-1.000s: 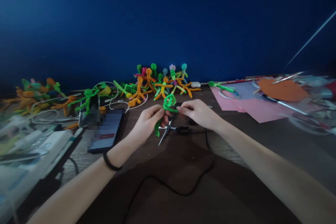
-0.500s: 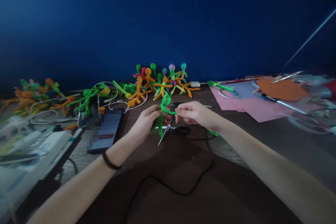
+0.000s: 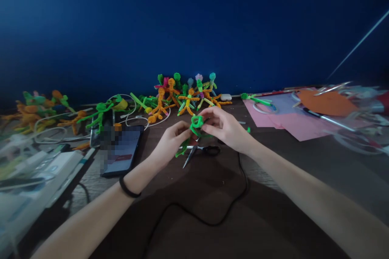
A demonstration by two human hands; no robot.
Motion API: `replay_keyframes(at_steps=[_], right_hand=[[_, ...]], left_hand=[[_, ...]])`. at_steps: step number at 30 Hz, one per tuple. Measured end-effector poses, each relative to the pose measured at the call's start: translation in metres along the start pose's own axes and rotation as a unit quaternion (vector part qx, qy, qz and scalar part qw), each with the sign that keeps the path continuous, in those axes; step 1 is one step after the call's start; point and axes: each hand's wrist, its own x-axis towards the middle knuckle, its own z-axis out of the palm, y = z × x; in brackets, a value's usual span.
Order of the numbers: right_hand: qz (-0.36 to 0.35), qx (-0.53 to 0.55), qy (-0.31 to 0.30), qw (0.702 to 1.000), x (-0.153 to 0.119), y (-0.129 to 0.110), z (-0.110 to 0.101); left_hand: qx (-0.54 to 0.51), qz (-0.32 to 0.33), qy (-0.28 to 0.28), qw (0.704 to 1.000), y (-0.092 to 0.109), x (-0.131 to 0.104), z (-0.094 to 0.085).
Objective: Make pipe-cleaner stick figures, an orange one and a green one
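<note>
Between my two hands is a green pipe-cleaner figure, with a looped end at the top and strands hanging down on the left. My left hand is closed, pinching the figure from its left side. On the other side, my right hand has its thumb and fingers closed at the looped end. Directly below them on the table lies a pair of scissors, blades partly apart and pointing left and toward me. The fingertips partly cover the figure.
Finished-looking pipe-cleaner figures crowd the back by the blue wall. A phone lies at left, near white cables and boxes. Pink paper and an orange sheet lie at right. A black cable crosses the front.
The figure has tipped so its loop now faces me and sits slightly lower. My right hand has shifted up from the strand at the side to the loop. My left hand keeps its hold.
</note>
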Motion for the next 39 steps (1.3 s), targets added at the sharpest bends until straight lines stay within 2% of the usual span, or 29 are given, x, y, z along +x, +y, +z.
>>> replay_keyframes(at_steps=[3,5,7,10,13,18,22,26,33,39], right_hand=[[0.008,0.001,-0.016,1.0,0.0,0.0,0.001],[0.018,0.002,-0.018,1.0,0.0,-0.002,0.001],[0.026,-0.005,-0.019,0.999,-0.001,-0.003,0.001],[0.023,-0.02,-0.029,0.999,-0.003,-0.005,0.002],[0.011,-0.03,-0.038,0.999,-0.005,-0.006,0.004],[-0.01,-0.074,-0.034,0.997,-0.007,-0.01,0.005],[-0.019,-0.091,-0.035,0.995,-0.007,-0.012,0.005],[-0.013,-0.079,-0.036,0.996,-0.008,-0.012,0.006],[0.052,0.007,-0.071,0.996,-0.007,-0.014,0.002],[0.011,-0.017,-0.056,0.998,-0.007,-0.011,0.003]], left_hand=[[0.028,-0.015,-0.019,0.999,0.002,-0.002,0.001],[0.016,0.001,-0.019,1.0,0.003,-0.002,0.002],[0.006,0.042,-0.008,0.999,0.003,-0.002,0.002],[0.048,0.118,0.01,0.992,0.002,-0.002,0.001],[0.108,0.151,0.024,0.982,0.002,-0.003,0.002],[0.185,0.163,0.071,0.967,0.007,-0.007,0.004],[0.204,0.153,0.092,0.963,0.01,-0.009,0.004],[0.188,0.132,0.083,0.97,0.01,-0.007,0.003],[0.172,0.137,0.083,0.972,0.011,-0.006,0.002],[0.168,0.146,0.06,0.973,0.008,-0.006,0.002]])
